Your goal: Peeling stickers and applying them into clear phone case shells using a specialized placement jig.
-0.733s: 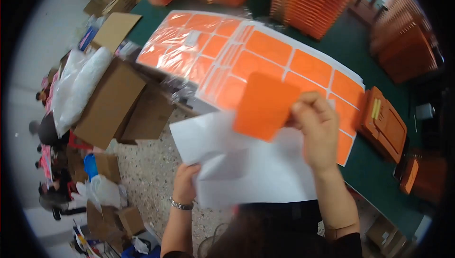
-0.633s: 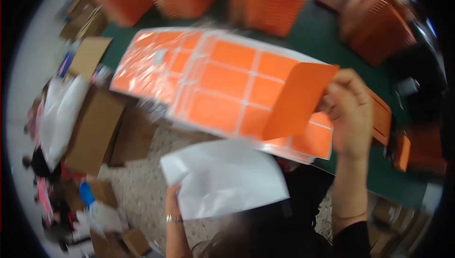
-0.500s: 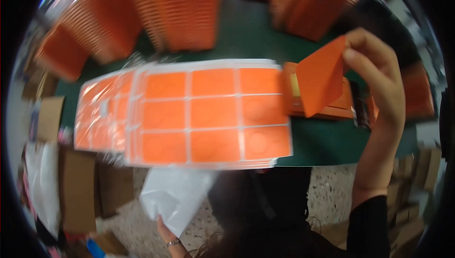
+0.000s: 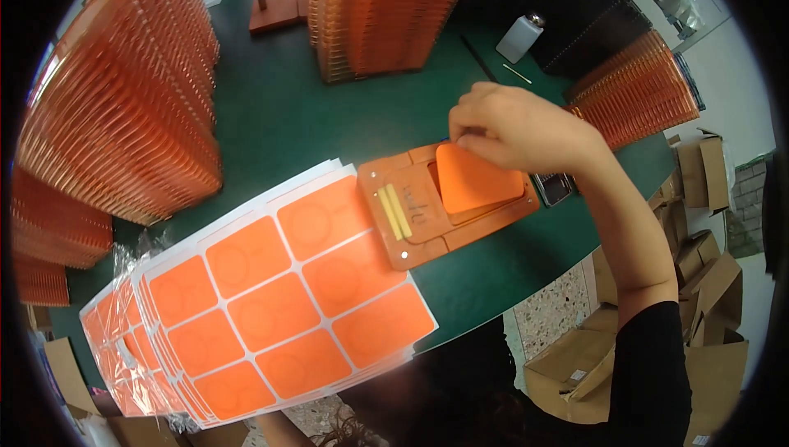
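Observation:
My right hand (image 4: 511,125) pinches the top edge of an orange square sticker (image 4: 475,186) with rounded corners. The sticker sits tilted over the recess of a brown-orange jig (image 4: 417,254) that has two yellow strips and small metal screws. To the left of the jig lies a stack of sticker sheets (image 4: 274,318), showing rows of orange rounded squares on white backing. Clear plastic wrap (image 4: 138,365) covers more sheets at the stack's left end. Only part of my left forearm (image 4: 282,430) shows below the sheets; the hand itself is hidden.
Tall stacks of translucent orange pieces (image 4: 123,94) stand on the green table (image 4: 271,110) at left and centre back (image 4: 386,20). Black stacks (image 4: 592,20) and a white pump bottle (image 4: 520,39) are at the back right. Cardboard boxes (image 4: 571,365) lie beyond the table's right edge.
The sticker in my right hand has come down from an upright position onto the jig. My left hand with the white sheet has gone out of sight. The view has turned rightward.

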Demonstrator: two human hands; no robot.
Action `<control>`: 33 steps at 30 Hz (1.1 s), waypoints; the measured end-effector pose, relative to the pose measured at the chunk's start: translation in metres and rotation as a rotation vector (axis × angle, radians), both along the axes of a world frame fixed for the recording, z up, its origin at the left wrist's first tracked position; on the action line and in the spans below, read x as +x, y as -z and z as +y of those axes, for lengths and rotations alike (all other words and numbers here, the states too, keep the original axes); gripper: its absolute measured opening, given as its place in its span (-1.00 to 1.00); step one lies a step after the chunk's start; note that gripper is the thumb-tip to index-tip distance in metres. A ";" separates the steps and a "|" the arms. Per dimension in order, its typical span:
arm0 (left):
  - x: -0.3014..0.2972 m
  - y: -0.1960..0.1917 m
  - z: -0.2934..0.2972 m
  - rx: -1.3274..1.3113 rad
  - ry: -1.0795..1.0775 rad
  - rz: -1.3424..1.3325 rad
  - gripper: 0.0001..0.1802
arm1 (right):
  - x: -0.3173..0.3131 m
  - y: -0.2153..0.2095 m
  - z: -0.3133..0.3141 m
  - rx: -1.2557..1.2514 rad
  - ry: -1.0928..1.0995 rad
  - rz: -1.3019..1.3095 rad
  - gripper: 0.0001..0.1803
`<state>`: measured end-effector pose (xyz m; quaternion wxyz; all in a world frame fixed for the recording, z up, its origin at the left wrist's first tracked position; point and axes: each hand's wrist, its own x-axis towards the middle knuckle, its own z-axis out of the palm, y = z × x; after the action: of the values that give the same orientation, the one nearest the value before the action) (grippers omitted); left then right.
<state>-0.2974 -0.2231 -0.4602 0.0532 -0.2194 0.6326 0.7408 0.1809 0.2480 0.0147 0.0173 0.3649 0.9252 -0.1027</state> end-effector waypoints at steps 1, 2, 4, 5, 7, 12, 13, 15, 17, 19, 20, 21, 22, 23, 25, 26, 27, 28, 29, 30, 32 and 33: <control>0.003 -0.013 0.005 -0.063 -0.005 0.056 -0.51 | 0.000 0.005 0.000 -0.033 0.023 0.017 -0.91; 0.006 -0.028 0.010 -0.125 -0.011 0.114 -0.51 | 0.000 0.010 0.000 -0.031 0.008 0.045 -0.92; 0.011 -0.066 0.013 -0.250 -0.034 0.239 -0.50 | -0.002 0.012 -0.004 -0.053 0.008 0.069 -0.93; 0.015 -0.086 0.014 -0.312 -0.047 0.304 -0.50 | -0.003 0.013 -0.006 -0.071 0.004 0.090 -0.94; 0.017 -0.131 0.018 -0.436 -0.072 0.439 -0.49 | -0.001 0.019 -0.010 -0.052 0.006 0.108 -0.94; 0.033 -0.265 0.025 -0.743 -0.153 0.802 -0.46 | 0.002 0.026 -0.011 0.045 -0.046 0.175 -0.93; 0.036 -0.289 0.031 -0.802 -0.166 0.872 -0.46 | 0.003 0.028 -0.011 0.046 -0.049 0.154 -0.89; 0.042 -0.336 0.045 -0.918 -0.195 1.014 -0.45 | 0.009 0.039 -0.010 0.090 -0.075 0.200 -0.89; 0.049 -0.379 0.062 -1.030 -0.227 1.155 -0.43 | 0.013 0.049 -0.010 0.137 -0.100 0.243 -0.87; 0.068 -0.443 0.070 -1.146 -0.314 1.295 -0.42 | 0.009 0.045 -0.016 0.244 -0.150 0.316 -0.84; 0.056 -0.472 0.096 -0.834 -0.162 1.688 -0.41 | 0.008 0.046 -0.019 0.283 -0.158 0.349 -0.81; 0.083 -0.495 0.142 -0.978 -0.193 1.795 -0.40 | 0.006 0.047 -0.021 0.291 -0.167 0.362 -0.81; 0.089 -0.504 0.170 -0.792 -0.093 1.734 -0.45 | 0.005 0.045 -0.023 0.239 -0.149 0.373 -0.79; 0.066 -0.535 0.166 -1.526 -0.066 2.154 -0.59 | 0.017 0.039 -0.026 0.200 -0.117 0.410 -0.76; 0.126 -0.536 0.259 -0.743 0.512 1.975 -0.64 | 0.009 0.048 -0.031 0.185 -0.125 0.487 -0.76; 0.154 -0.525 0.316 -0.339 0.776 1.837 -0.63 | 0.018 0.055 -0.033 0.147 -0.080 0.522 -0.75; 0.181 -0.520 0.370 -0.321 0.949 1.852 -0.62 | 0.028 0.065 -0.031 0.182 -0.077 0.527 -0.75; 0.209 -0.534 0.408 -0.323 1.095 1.914 -0.60 | 0.031 0.068 -0.034 0.136 -0.072 0.582 -0.76; 0.218 -0.536 0.445 -0.296 1.112 1.928 -0.66 | 0.033 0.069 -0.034 0.087 -0.068 0.633 -0.77; 0.226 -0.529 0.490 -0.305 1.103 2.048 -0.67 | 0.043 0.072 -0.035 0.099 -0.047 0.630 -0.77; 0.226 -0.540 0.535 -0.418 1.055 2.206 -0.69 | 0.048 0.065 -0.040 0.100 -0.045 0.794 -0.76; 0.222 -0.542 0.550 -0.472 1.057 2.229 -0.71 | 0.052 0.061 -0.041 0.102 -0.047 0.802 -0.76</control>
<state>-0.0750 0.3265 0.0823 -0.2601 0.8009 0.4608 0.2803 0.2331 0.2070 -0.0463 -0.3609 0.2748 0.8706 -0.1905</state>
